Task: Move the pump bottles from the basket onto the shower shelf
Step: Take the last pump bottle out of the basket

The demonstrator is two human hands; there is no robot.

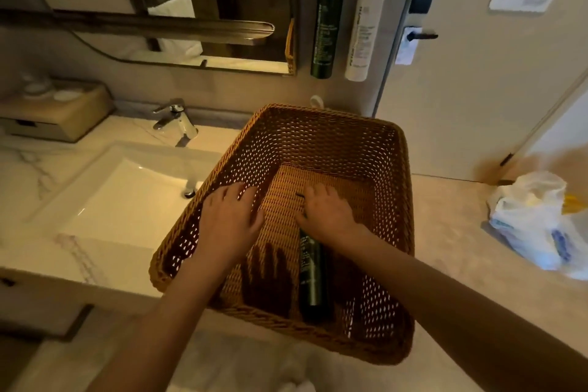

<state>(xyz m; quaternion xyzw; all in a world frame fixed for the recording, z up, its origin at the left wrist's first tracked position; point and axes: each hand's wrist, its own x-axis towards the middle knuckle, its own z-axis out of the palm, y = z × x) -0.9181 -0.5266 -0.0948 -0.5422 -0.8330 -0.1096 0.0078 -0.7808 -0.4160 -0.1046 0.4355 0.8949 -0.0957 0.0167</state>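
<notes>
Woven wicker basket (318, 137) resting on the marble bench (105, 251), right of the sink basin (127, 200). Contents: one dark green pump bottle (313, 277), lying flat along the basket floor, pump end toward the far side; nothing else visible inside. Right hand (324, 210) laid over the bottle's upper end, fingers curled at the pump neck; grip closed or merely resting, cannot tell. Left hand (232, 216) open, flat, grasping nothing, touching the left inner wall. On the far wall, a second dark green bottle (326, 32) and a white pump bottle (362, 35) hanging upright, side by side. Bottle probably rigid plastic, smooth, moderately heavy if full, perhaps slippery; body below the pump likely the safer hold, the pump head being the weaker part.
</notes>
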